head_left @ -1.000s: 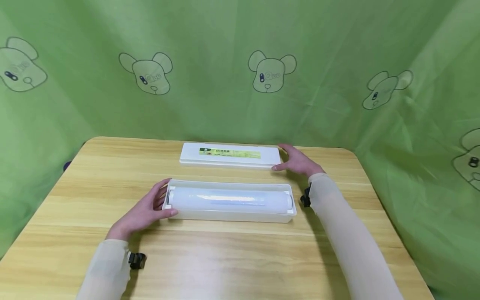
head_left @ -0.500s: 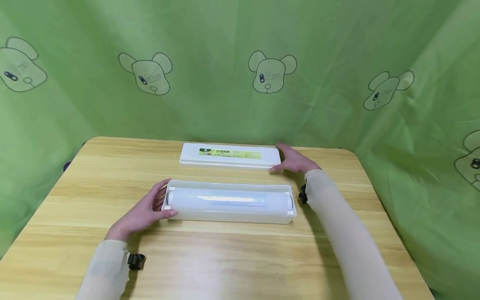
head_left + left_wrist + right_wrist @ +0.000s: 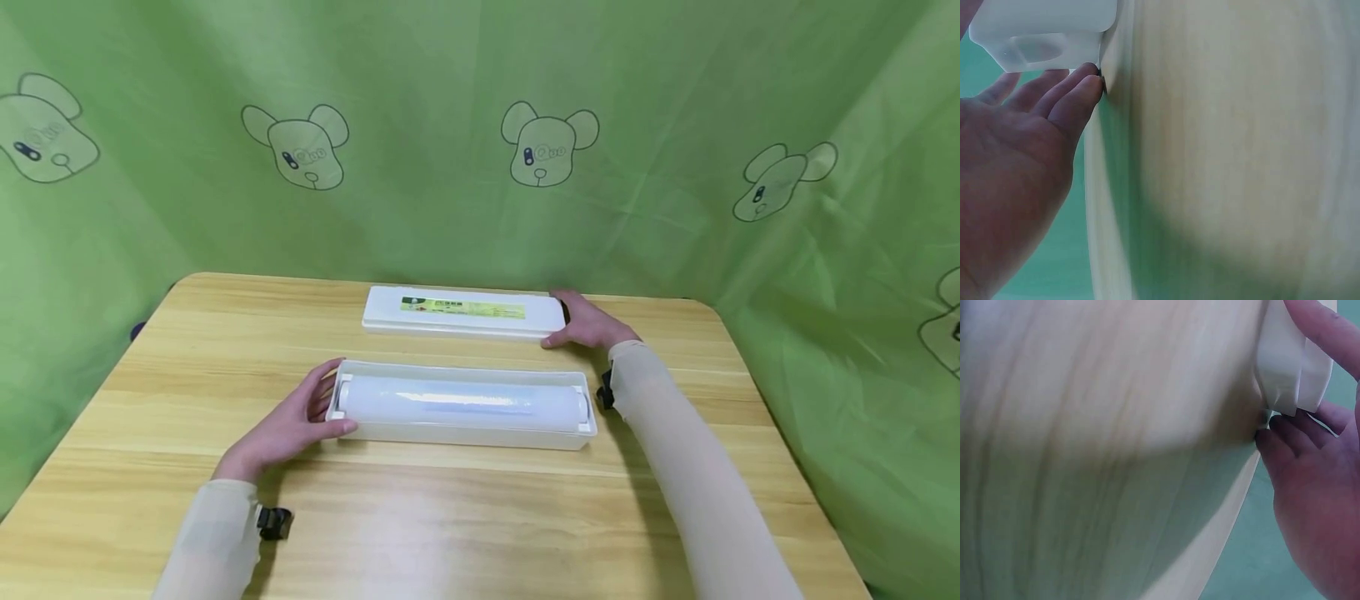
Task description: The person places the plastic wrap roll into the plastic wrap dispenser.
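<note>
A long white plastic box (image 3: 465,435) lies lengthwise across the table, its top uncovered. Inside it rests a roll of cling film (image 3: 461,402), pale and shiny. My left hand (image 3: 288,421) grips the box's left end, thumb on the near side and fingers round the far corner. In the left wrist view the fingers lie along the box's end wall (image 3: 1038,50). Farther back is the matching white lid (image 3: 461,323) with a green and yellow label. My right hand (image 3: 588,323) holds the lid's right end between the thumb in front and the fingers behind.
The wooden table (image 3: 450,517) has rounded far corners. Behind and beside it hangs a green curtain (image 3: 427,167) printed with bear heads, close to the table's far edge. A strip of tabletop separates box and lid. A small black device (image 3: 274,523) sits at the left wrist.
My right hand has shifted slightly left, farther round the lid's end. The left hand, the box and the lid keep their places; the head view has turned a little.
</note>
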Motion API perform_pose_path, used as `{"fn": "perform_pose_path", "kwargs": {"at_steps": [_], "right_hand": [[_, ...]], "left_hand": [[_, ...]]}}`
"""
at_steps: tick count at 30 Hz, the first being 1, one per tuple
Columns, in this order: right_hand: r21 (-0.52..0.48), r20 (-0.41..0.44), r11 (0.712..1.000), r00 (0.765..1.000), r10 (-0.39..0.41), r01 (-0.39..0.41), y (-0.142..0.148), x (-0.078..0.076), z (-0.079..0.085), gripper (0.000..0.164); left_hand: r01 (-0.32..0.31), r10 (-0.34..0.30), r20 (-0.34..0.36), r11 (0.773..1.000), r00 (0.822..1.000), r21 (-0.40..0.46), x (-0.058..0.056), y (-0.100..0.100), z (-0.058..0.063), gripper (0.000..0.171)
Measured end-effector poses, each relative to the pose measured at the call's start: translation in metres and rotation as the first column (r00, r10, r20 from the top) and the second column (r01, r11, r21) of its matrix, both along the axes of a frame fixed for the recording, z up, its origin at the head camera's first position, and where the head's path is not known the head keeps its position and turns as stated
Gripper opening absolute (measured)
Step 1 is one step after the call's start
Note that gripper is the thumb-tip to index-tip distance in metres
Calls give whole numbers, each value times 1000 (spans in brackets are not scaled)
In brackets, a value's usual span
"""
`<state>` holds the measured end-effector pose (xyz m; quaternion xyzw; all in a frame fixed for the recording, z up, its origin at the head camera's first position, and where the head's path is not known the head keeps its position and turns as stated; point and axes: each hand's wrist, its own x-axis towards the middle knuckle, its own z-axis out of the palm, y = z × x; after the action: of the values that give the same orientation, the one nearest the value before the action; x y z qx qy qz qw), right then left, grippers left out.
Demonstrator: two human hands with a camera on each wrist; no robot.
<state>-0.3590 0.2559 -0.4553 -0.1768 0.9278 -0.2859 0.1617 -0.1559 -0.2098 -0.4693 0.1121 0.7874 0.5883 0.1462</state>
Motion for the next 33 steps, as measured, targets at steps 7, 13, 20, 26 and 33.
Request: {"fn": "perform_pose_path", "kwargs": {"at_steps": [7, 13, 20, 26, 33], "right_hand": [[40, -22, 999, 1000, 5, -4, -2, -1, 3, 105], [13, -26, 1000, 1000, -10, 10, 0, 3, 4, 104], [-13, -24, 1000, 1000, -16, 16, 1, 9, 5, 100], [-87, 2, 995, 999, -47, 47, 1, 14, 9, 98], [-124, 0, 989, 997, -76, 75, 2, 19, 8, 97]], "left_hand": [[1, -1, 2, 1000, 1000, -1, 0, -1, 1, 98], [2, -2, -1, 1000, 1000, -4, -2, 1, 2, 98], [-4, 4, 6, 1000, 1000, -8, -1, 0, 1, 98], [-2, 2, 5, 1000, 1000, -14, 1, 0, 1, 98], [1, -1, 5, 1000, 1000, -3, -1, 0, 1, 99]]}}
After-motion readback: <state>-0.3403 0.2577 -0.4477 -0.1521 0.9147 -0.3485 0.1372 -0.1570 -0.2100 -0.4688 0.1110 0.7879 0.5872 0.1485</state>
